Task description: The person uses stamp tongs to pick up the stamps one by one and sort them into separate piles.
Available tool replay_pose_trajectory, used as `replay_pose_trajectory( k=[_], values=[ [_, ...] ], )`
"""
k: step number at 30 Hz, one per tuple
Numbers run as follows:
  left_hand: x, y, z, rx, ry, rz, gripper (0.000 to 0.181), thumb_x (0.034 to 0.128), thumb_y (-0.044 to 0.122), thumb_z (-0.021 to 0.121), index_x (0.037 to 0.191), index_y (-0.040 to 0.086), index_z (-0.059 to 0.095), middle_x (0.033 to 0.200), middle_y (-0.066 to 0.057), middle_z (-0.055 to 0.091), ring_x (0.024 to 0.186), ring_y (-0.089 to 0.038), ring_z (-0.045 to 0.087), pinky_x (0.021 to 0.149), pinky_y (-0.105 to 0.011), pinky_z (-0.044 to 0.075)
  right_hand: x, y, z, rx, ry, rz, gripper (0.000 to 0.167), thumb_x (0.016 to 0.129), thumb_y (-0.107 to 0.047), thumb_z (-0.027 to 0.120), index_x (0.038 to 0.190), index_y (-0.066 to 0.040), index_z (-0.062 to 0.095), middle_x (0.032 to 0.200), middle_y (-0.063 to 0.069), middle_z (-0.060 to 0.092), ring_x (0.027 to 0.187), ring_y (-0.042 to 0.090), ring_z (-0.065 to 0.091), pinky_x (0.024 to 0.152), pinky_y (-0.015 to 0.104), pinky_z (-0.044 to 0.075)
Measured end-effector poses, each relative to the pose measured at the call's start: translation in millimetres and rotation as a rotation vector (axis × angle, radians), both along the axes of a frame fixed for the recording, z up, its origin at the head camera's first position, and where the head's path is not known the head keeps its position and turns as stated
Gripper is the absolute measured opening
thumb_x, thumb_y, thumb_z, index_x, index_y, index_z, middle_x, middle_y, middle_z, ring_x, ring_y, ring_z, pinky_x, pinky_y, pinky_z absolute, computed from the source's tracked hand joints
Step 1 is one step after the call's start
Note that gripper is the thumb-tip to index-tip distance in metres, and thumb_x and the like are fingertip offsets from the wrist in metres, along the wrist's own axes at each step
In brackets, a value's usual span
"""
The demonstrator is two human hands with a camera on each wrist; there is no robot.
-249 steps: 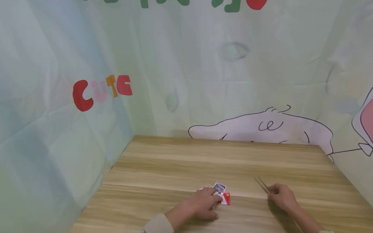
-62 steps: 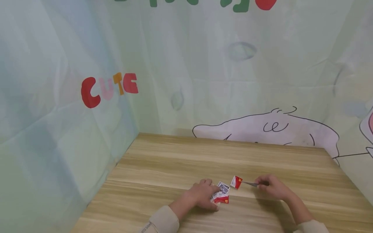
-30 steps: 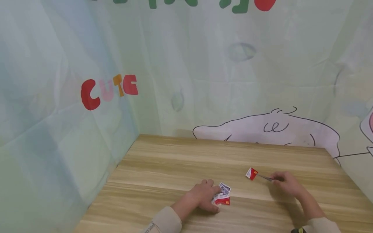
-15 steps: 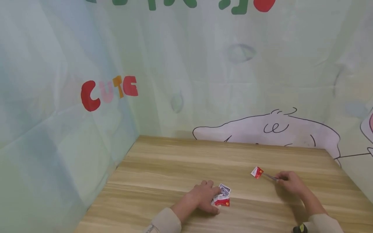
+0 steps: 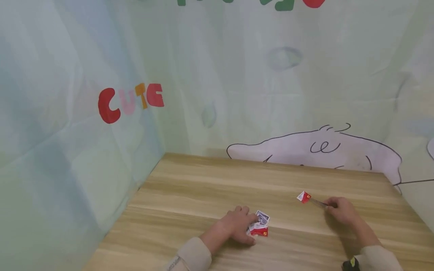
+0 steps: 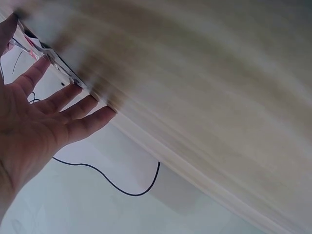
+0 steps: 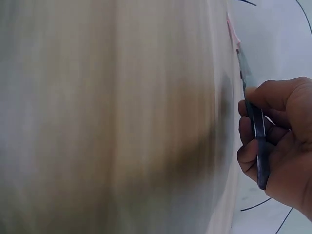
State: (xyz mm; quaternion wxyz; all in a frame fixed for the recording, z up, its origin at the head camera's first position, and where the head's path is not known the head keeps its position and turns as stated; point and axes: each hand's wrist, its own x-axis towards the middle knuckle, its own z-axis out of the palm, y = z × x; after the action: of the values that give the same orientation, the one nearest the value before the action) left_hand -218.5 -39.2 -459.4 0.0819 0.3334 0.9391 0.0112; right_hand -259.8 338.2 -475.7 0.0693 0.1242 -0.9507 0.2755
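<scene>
My right hand (image 5: 342,211) pinches a pair of dark metal tweezers (image 5: 318,202) between thumb and fingers. At the tweezers' tips is a small red-and-white stamp-like paper (image 5: 304,197), on or just above the table; which, I cannot tell. In the right wrist view the tweezers (image 7: 258,139) lie along the curled fingers. My left hand (image 5: 239,225) rests with spread fingers over a small pile of similar papers. A grey picture paper (image 5: 262,217) and a red one (image 5: 261,231) stick out from under it; the rest are covered. Its fingertips (image 6: 78,88) touch the pile and table in the left wrist view.
The wood-grain table (image 5: 203,184) ends at a back wall covering (image 5: 217,75) with a cartoon figure (image 5: 315,150) printed on it. A second covering with coloured letters (image 5: 130,99) hangs along the left edge.
The tweezers drew one red-and-white paper out of the pile, then took it right and toward the back, more slowly in the last half second. My left hand has stayed on the pile.
</scene>
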Motion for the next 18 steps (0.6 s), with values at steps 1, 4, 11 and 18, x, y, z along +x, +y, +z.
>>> replay_pose_trajectory(
  k=[1, 4, 11, 18],
  values=[
    [0.2, 0.0, -0.5, -0.002, 0.004, 0.000, 0.067, 0.0716, 0.057, 0.068, 0.129, 0.028, 0.051, 0.103, 0.002, 0.046, 0.092, -0.016, 0.043, 0.070, -0.032, 0.044, 0.8, 0.7, 0.2, 0.002, -0.002, -0.002, 0.014, 0.076, 0.003, 0.062, 0.088, 0.010, 0.063, 0.084, 0.018, 0.063, 0.083, 0.039, 0.057, 0.077, 0.055, 0.043],
    [0.6, -0.4, -1.4, -0.009, 0.020, 0.000, 0.067, 0.0714, 0.057, 0.068, 0.129, 0.028, 0.052, 0.105, 0.001, 0.047, 0.094, -0.017, 0.044, 0.071, -0.033, 0.045, 3.1, 2.0, 2.6, 0.001, -0.008, -0.010, 0.017, 0.076, 0.003, 0.063, 0.090, 0.012, 0.062, 0.085, 0.019, 0.063, 0.084, 0.040, 0.057, 0.078, 0.056, 0.043],
    [0.5, -1.3, -2.7, -0.007, 0.024, -0.004, 0.067, 0.0711, 0.057, 0.069, 0.129, 0.027, 0.052, 0.109, 0.000, 0.049, 0.097, -0.018, 0.045, 0.072, -0.035, 0.046, 6.7, 6.6, 7.1, 0.014, -0.015, -0.017, 0.019, 0.074, 0.003, 0.063, 0.090, 0.013, 0.061, 0.083, 0.018, 0.062, 0.081, 0.038, 0.058, 0.076, 0.054, 0.044],
    [0.7, -0.1, 0.0, 0.003, 0.017, -0.003, 0.066, 0.0713, 0.057, 0.069, 0.128, 0.028, 0.052, 0.108, 0.001, 0.048, 0.096, -0.016, 0.044, 0.073, -0.034, 0.045, 9.7, 13.3, 12.4, 0.045, -0.015, -0.026, 0.017, 0.073, 0.000, 0.064, 0.087, 0.010, 0.063, 0.082, 0.016, 0.063, 0.078, 0.034, 0.058, 0.074, 0.052, 0.045]
  ],
)
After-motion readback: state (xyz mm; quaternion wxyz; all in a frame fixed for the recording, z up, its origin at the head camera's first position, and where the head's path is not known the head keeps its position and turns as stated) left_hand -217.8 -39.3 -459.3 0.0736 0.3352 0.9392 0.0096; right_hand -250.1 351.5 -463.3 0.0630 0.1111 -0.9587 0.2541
